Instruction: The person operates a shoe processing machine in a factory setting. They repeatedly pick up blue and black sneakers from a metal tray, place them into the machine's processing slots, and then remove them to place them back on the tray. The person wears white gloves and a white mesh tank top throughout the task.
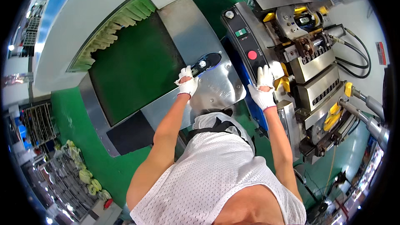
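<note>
My left hand (187, 82), in a white glove with bare fingertips showing, is closed on the near end of a dark shoe (213, 60). A round white piece shows in the shoe's opening, and a blue line runs along its edge. The shoe lies on the metal ledge (218, 84) beside the green conveyor belt (133, 64). My right hand (262, 89), gloved the same way, lies with fingers stretched out on the machine's control panel (246, 37), just below its red button (252, 55). Nothing shows in that hand.
A white tunnel housing (100, 0) with a fringed green curtain (116, 27) covers the belt's far end. At right stands a machine with steel blocks (318, 87), yellow pads (332, 121) and black hoses (360, 54). Racks (39, 125) stand far left on the green floor (68, 116).
</note>
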`<state>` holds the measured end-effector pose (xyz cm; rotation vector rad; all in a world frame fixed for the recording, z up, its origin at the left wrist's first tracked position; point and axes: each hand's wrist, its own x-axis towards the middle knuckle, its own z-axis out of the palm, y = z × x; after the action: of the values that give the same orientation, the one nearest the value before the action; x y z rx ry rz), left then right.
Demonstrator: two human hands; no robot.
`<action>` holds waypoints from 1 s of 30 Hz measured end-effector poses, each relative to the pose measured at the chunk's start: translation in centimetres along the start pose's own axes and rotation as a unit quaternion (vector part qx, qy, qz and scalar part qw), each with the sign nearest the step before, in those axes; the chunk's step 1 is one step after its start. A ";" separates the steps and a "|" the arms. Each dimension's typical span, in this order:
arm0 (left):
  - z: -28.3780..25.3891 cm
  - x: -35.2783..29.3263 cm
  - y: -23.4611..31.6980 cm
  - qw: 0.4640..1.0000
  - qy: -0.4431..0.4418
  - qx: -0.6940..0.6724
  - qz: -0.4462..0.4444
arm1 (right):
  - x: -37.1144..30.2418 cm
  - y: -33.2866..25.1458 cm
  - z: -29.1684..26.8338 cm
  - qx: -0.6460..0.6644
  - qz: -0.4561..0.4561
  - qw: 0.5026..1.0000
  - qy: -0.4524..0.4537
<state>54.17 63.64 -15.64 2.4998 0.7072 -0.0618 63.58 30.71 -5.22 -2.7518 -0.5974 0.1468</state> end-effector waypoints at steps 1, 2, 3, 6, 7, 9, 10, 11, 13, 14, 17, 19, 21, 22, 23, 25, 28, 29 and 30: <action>0.3 -0.3 -0.8 0.999 0.025 -0.030 0.022 | -1.0 0.1 0.0 0.060 -0.031 0.996 0.053; -0.2 -0.5 -0.6 0.998 0.036 -0.058 0.015 | -2.2 -0.6 -0.8 0.141 -0.019 0.988 0.057; -0.1 -0.9 -1.3 0.994 0.068 -0.078 0.024 | -3.8 -1.4 -1.7 0.149 -0.035 0.986 0.064; -1.5 -3.9 -1.0 0.995 0.071 -0.036 -0.054 | -9.0 -1.7 -0.8 0.261 0.041 0.964 -0.005; -0.5 -5.3 -2.5 0.995 0.067 -0.045 -0.064 | -10.9 -1.8 0.1 0.381 0.106 0.918 -0.026; -0.7 -8.5 -2.7 0.995 0.035 0.016 -0.088 | -14.7 -0.6 3.9 0.494 0.210 0.843 -0.027; 0.5 -10.2 -4.6 0.997 0.034 0.006 -0.074 | -16.1 0.2 4.9 0.453 0.195 0.870 -0.030; 2.2 -12.1 -7.3 0.998 0.031 -0.011 -0.057 | -17.4 1.0 5.6 0.404 0.182 0.896 -0.032; 3.4 -15.5 -8.9 0.983 -0.036 -0.127 -0.128 | -19.8 2.5 8.3 0.299 0.215 0.926 -0.077; 4.5 -16.3 -10.7 0.989 -0.057 -0.083 -0.105 | -20.6 2.5 7.8 0.312 0.256 0.909 -0.100; 3.6 -18.0 -8.4 0.994 -0.031 0.004 -0.109 | -22.7 3.5 8.0 0.299 0.323 0.886 -0.146; 4.1 -16.5 -9.8 0.989 -0.062 -0.054 -0.125 | -23.8 4.1 8.8 0.244 0.330 0.897 -0.166; 3.9 -13.7 -9.7 0.984 -0.095 -0.083 -0.124 | -24.5 5.1 10.9 0.187 0.335 0.905 -0.185; 3.4 -12.5 -10.3 0.981 -0.111 -0.097 -0.127 | -24.7 5.7 11.8 0.169 0.343 0.898 -0.217; 5.1 -11.3 -12.9 0.987 -0.058 -0.134 -0.061 | -24.3 4.9 11.0 0.178 0.359 0.890 -0.216; 2.9 -8.7 -11.9 0.991 -0.074 -0.066 -0.085 | -25.4 4.9 12.2 0.152 0.388 0.884 -0.214; 1.4 -4.3 -14.9 0.989 -0.030 -0.124 -0.071 | -28.2 4.1 13.2 0.213 0.517 0.805 -0.199; -0.6 -2.7 -15.1 0.988 -0.036 -0.111 -0.104 | -31.1 5.6 15.0 0.338 0.585 0.723 -0.140; -1.2 -1.2 -17.7 0.979 -0.035 -0.140 -0.144 | -33.4 7.5 16.0 0.192 0.546 0.792 -0.195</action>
<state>44.23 76.36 -22.98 2.1054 0.9724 -0.1435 33.51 14.89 -21.70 -2.2847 0.9269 0.9729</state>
